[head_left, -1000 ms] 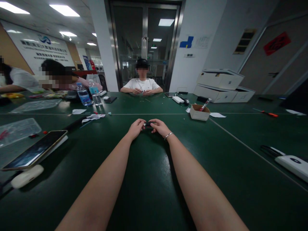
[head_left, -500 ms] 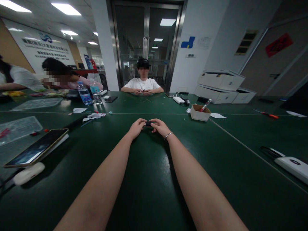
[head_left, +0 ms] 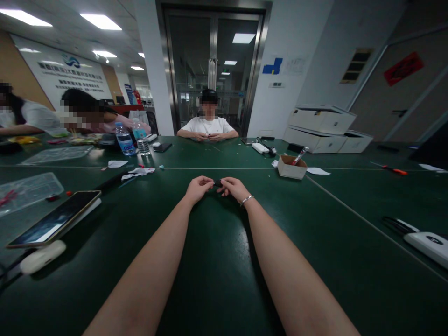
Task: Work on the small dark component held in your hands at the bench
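Observation:
Both my arms stretch forward over the dark green table point(head_left: 217, 261). My left hand point(head_left: 197, 188) and my right hand point(head_left: 235, 188) meet at the middle of the table, fingers curled and pinched together. Between the fingertips sits a small dark object point(head_left: 217, 183), held from both ends; it is too small to name. A thin bracelet point(head_left: 246, 200) circles my right wrist.
A phone point(head_left: 54, 218) and a white case point(head_left: 42, 256) lie at the left. A small cardboard box point(head_left: 291, 166) stands ahead right, a white device point(head_left: 427, 243) far right. Water bottles point(head_left: 124, 139) and white boxes point(head_left: 320, 121) stand further back. A person point(head_left: 208, 122) sits opposite; others sit at left.
My hands stay pinched on the small dark object in the same spot. The view has tilted slightly, so everything sits a little lower in the picture.

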`<state>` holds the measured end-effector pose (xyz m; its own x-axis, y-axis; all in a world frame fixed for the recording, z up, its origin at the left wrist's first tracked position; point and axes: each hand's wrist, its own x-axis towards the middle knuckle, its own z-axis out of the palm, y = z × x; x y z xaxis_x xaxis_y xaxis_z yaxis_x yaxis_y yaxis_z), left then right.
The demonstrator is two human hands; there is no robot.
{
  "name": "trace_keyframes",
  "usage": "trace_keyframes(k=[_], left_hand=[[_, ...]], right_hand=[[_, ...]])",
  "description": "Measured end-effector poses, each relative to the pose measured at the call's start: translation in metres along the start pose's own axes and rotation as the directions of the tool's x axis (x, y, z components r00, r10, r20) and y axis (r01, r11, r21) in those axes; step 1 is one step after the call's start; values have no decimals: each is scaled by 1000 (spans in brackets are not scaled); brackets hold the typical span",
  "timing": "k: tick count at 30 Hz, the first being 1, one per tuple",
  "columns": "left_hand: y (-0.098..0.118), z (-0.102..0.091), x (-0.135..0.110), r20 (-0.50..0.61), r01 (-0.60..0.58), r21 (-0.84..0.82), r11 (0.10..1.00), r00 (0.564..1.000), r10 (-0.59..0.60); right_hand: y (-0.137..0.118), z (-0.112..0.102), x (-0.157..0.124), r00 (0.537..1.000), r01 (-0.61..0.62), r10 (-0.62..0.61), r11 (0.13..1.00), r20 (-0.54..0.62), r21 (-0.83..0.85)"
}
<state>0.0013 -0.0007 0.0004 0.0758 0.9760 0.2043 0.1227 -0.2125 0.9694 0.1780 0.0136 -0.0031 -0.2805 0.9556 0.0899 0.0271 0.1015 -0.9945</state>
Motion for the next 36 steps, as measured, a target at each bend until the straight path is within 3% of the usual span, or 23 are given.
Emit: trace_keyframes(k=[4, 9, 14, 18, 23, 27, 32, 36], left_hand=[[-1, -1, 2, -30, 3, -30, 1000, 1000, -4], [-1, -1, 2, -21, 7, -36, 999, 1000, -7], [-2, -1, 1, -29, 33, -41, 999, 999, -34], [-4, -2, 2, -13, 21, -50, 999, 1000, -21], [-4, -1, 3, -25, 34, -61, 998, 999, -35], [-5, -2, 3, -20, 28, -62, 998, 999, -29], [-9, -4, 5, -17, 18, -73, 997, 1000, -20], [-9, -3, 6, -24, 26, -91, 996, 999, -28]], right_hand=[[-2, -1, -2, 998, 61, -62, 996, 27, 61], [-3, 2, 0, 1000, -20, 20, 999, -13, -26], [-3, 2, -1, 998, 53, -53, 998, 25, 20], [-2, 3, 0, 999, -16, 17, 1000, -37, 16], [-1, 1, 2, 999, 50, -50, 998, 14, 41], [-2, 1, 1, 998, -25, 27, 999, -56, 33], [-4, 1, -2, 999, 39, -40, 997, 16, 66], [-5, 1, -2, 999, -43, 44, 998, -26, 38]])
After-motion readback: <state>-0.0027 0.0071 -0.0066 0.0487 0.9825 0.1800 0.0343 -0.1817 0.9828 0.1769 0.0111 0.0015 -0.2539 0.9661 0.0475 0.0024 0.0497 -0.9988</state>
